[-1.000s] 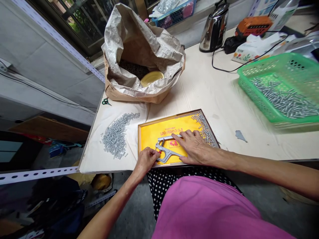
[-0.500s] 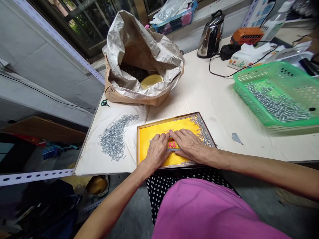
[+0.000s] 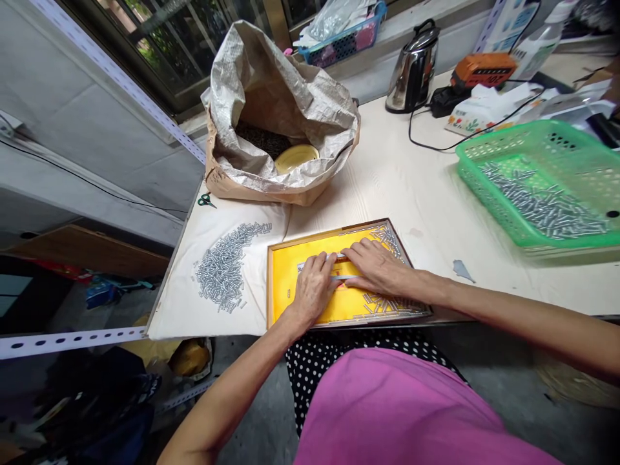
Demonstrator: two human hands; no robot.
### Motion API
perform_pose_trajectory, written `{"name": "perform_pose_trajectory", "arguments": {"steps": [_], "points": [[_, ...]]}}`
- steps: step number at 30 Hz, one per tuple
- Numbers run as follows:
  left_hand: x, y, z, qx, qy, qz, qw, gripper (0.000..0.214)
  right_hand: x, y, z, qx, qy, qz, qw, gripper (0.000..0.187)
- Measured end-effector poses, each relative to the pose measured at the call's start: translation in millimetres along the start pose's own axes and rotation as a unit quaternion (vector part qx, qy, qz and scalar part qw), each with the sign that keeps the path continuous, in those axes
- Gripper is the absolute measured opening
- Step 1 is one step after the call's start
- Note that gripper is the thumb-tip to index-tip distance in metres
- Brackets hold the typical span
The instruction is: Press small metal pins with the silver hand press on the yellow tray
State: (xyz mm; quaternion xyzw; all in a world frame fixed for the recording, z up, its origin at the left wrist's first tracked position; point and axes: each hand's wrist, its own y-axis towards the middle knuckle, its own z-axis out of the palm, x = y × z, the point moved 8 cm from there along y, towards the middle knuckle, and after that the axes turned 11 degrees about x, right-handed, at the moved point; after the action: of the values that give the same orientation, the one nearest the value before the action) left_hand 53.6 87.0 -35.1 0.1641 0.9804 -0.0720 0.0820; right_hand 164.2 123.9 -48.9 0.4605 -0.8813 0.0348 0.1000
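I had both hands down on the yellow board (image 3: 290, 287) inside the wooden tray (image 3: 329, 235), and the flat grey metal piece (image 3: 345, 278) lay between them, near the tray's centre. Its long axis ran roughly from 9 o'clock to 3 o'clock, tipped a little, with the 3 o'clock end slightly nearer me. Much of it was hidden beneath my hands, so I could not see its whole shape.

My left hand (image 3: 312, 290) was the nearer one, lying over the 9 o'clock part with the fingers bent across it. My right hand (image 3: 378, 268) came in from 3 o'clock, almost flat, palm down, its fingertips resting on the piece. The two hands were just apart, and the grey strip showed in the gap. Neither hand was spread wide, but I cannot tell whether either had truly closed around the metal or was only pressing on it.

Loose metal pins (image 3: 387, 305) lay along the tray's 5 o'clock edge and in its 1 o'clock corner. A heap of pins (image 3: 223, 265) sat on the white cloth (image 3: 181, 310) at 9 o'clock, and more filled the green plastic basket (image 3: 537, 194) at 2 o'clock.
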Motion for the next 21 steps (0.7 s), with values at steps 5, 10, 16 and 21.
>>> {"name": "perform_pose_trajectory", "arguments": {"steps": [5, 10, 16, 21], "points": [[-31.4, -10.1, 2.5, -0.043, 0.007, 0.099, 0.994, 0.014, -36.9, 3.6, -0.3, -0.006, 0.032, 0.044, 0.999, 0.055], [-38.2, -34.8, -24.7, -0.103, -0.009, 0.072, 0.992, 0.020, -63.0, 13.3, -13.3, -0.034, 0.068, -0.009, 0.997, 0.053], [49.3, -73.4, -20.3, -0.087, -0.042, -0.179, 0.979, 0.030, -87.0, 1.5, -38.4, -0.069, 0.046, 0.023, 0.996, 0.055], [55.9, -75.8, 5.6, -0.016, -0.126, -0.221, 0.967, 0.023, -85.0, -7.2, -36.0, -0.076, 0.051, 0.037, 0.995, 0.052]]}}
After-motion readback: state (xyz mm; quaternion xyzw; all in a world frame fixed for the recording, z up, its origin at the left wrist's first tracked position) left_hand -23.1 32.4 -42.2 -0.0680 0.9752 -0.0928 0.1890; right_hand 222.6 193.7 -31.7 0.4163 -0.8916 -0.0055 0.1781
